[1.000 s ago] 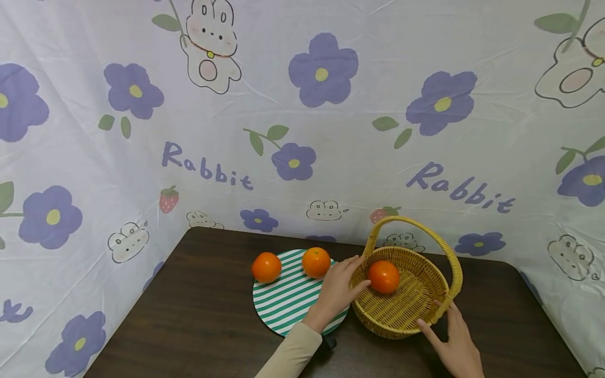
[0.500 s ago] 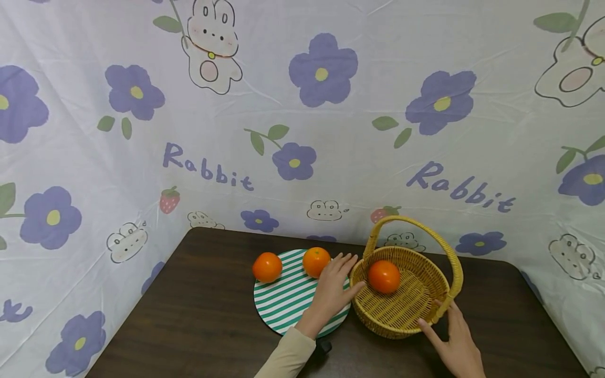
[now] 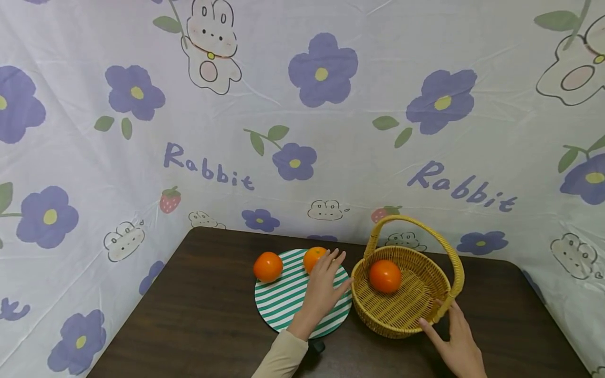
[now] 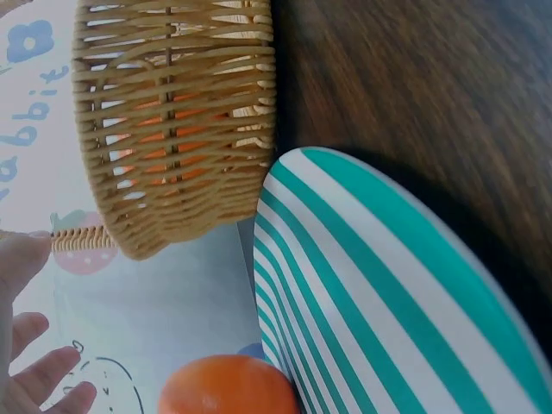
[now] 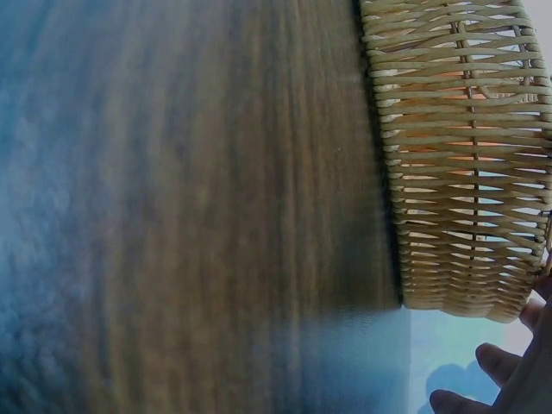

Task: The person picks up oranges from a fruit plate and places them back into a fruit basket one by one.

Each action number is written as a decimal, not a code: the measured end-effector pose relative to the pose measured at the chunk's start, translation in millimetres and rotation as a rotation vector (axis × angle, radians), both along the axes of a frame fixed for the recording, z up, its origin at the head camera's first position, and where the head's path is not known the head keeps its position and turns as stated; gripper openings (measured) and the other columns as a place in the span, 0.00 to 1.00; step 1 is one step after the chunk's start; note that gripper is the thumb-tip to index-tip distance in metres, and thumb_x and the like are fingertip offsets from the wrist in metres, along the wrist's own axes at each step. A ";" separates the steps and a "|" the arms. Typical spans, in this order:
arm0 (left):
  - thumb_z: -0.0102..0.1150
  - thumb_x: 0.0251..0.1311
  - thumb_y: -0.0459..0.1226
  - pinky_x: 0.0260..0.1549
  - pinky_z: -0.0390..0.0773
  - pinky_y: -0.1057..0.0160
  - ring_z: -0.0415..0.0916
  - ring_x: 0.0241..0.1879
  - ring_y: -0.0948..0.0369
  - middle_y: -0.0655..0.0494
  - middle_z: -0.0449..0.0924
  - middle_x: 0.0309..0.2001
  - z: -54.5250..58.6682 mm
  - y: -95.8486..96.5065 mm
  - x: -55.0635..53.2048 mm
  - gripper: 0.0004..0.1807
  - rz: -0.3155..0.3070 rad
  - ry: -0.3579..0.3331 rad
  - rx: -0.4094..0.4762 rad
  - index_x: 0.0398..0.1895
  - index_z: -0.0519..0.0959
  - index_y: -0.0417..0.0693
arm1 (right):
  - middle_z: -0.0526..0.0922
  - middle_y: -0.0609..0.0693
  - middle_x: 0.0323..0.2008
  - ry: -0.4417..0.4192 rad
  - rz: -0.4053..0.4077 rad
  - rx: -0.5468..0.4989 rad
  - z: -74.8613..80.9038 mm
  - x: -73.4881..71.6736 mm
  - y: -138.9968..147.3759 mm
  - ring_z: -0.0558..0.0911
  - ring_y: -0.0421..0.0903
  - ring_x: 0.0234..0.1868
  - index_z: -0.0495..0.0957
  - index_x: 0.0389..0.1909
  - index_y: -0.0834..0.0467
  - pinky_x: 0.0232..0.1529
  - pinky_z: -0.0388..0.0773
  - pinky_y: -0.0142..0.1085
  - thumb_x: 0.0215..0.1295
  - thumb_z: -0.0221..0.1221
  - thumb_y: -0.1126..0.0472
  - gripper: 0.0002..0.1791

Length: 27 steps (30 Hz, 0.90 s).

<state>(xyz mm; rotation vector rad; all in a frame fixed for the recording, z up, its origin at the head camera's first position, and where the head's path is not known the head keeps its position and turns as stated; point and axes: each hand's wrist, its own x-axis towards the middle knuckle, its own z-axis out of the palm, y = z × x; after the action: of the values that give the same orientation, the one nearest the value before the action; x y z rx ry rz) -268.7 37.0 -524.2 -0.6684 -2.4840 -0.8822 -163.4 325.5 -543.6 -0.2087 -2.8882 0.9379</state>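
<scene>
My left hand (image 3: 322, 287) hovers over a round green-and-white striped mat (image 3: 283, 302), its fingers spread with nothing held. Its fingertips are beside an orange (image 3: 313, 259) at the mat's back, partly covering it; whether they touch it I cannot tell. A second orange (image 3: 268, 267) lies at the mat's left edge. To the right stands a yellow wicker basket (image 3: 392, 332) with a tall handle; one reddish-orange round fruit (image 3: 385, 276) lies inside, at the left. My right hand (image 3: 457, 341) holds the basket's right front rim near the handle's foot, its thumb on the near side.
Everything stands on a dark wooden table (image 3: 208, 310). Behind and to the sides hangs a white cloth (image 3: 359, 157) printed with flowers and rabbits. A small black object (image 3: 317, 346) shows beneath my left wrist. The mat's edge lies close to the basket.
My left hand has moved left from the basket's left rim, away from the fruit inside, to the orange at the mat's back. My right hand and the basket have stayed in place.
</scene>
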 end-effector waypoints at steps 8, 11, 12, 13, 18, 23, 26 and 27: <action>0.61 0.57 0.48 0.61 0.61 0.45 0.57 0.66 0.49 0.50 0.59 0.68 -4.4 -10.7 -4.0 0.36 0.048 -0.034 0.019 0.68 0.62 0.53 | 0.39 0.64 0.71 0.026 0.003 -0.002 -0.1 -0.3 -0.5 0.51 0.71 0.65 0.50 0.70 0.57 0.49 0.55 0.70 0.62 0.47 0.33 0.44; 0.59 0.58 0.50 0.61 0.60 0.44 0.56 0.67 0.49 0.49 0.58 0.69 -4.3 -14.7 -4.3 0.37 0.052 -0.065 0.018 0.69 0.60 0.53 | 0.39 0.65 0.71 0.023 0.003 -0.002 -0.2 -0.3 -0.7 0.51 0.71 0.65 0.50 0.70 0.57 0.49 0.55 0.71 0.62 0.47 0.33 0.44; 0.59 0.58 0.51 0.61 0.60 0.44 0.55 0.67 0.49 0.49 0.57 0.69 -3.5 -16.0 -4.2 0.37 0.053 -0.076 0.023 0.69 0.60 0.52 | 0.39 0.65 0.71 0.019 0.002 -0.003 -0.2 -0.1 -0.7 0.51 0.71 0.65 0.50 0.70 0.57 0.49 0.55 0.71 0.62 0.47 0.33 0.44; 0.58 0.58 0.51 0.62 0.59 0.43 0.55 0.67 0.49 0.49 0.57 0.69 -2.6 -16.9 -4.3 0.37 0.054 -0.083 0.026 0.69 0.59 0.52 | 0.39 0.65 0.71 0.013 0.001 -0.004 0.0 0.3 -0.8 0.51 0.71 0.65 0.50 0.70 0.56 0.49 0.55 0.71 0.62 0.47 0.33 0.44; 0.61 0.56 0.50 0.61 0.59 0.41 0.54 0.67 0.45 0.44 0.57 0.68 -3.3 -19.9 -9.1 0.39 0.070 -0.066 0.035 0.69 0.60 0.48 | 0.37 0.65 0.71 -0.011 -0.005 -0.005 -0.4 0.7 -0.4 0.49 0.71 0.65 0.48 0.71 0.55 0.49 0.55 0.71 0.62 0.47 0.32 0.45; 0.63 0.54 0.48 0.61 0.60 0.41 0.54 0.67 0.44 0.42 0.58 0.68 -7.8 -22.0 -16.1 0.39 0.089 -0.068 0.055 0.68 0.61 0.46 | 0.36 0.65 0.71 -0.007 -0.003 -0.002 -1.5 0.1 -0.3 0.49 0.71 0.66 0.48 0.71 0.54 0.49 0.55 0.71 0.62 0.46 0.32 0.45; 0.64 0.54 0.47 0.60 0.59 0.39 0.53 0.67 0.43 0.42 0.56 0.68 -10.0 -23.7 -19.3 0.39 0.084 -0.098 0.096 0.68 0.61 0.46 | 0.37 0.65 0.71 -0.002 -0.004 0.001 -1.3 0.5 -0.4 0.50 0.71 0.65 0.47 0.71 0.54 0.49 0.55 0.71 0.62 0.46 0.32 0.45; 0.65 0.54 0.46 0.60 0.59 0.39 0.53 0.67 0.43 0.42 0.56 0.68 -10.8 -24.4 -20.2 0.40 0.086 -0.111 0.106 0.68 0.61 0.46 | 0.37 0.65 0.71 -0.002 -0.005 0.001 -1.1 0.6 -0.4 0.50 0.71 0.65 0.47 0.71 0.54 0.49 0.55 0.71 0.62 0.46 0.32 0.45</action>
<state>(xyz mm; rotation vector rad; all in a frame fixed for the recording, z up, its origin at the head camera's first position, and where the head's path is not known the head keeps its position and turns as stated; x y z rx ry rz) -288.9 12.6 -535.0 -0.4860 -2.5209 -1.0353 -162.8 325.0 -544.6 -0.2161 -2.8889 0.9354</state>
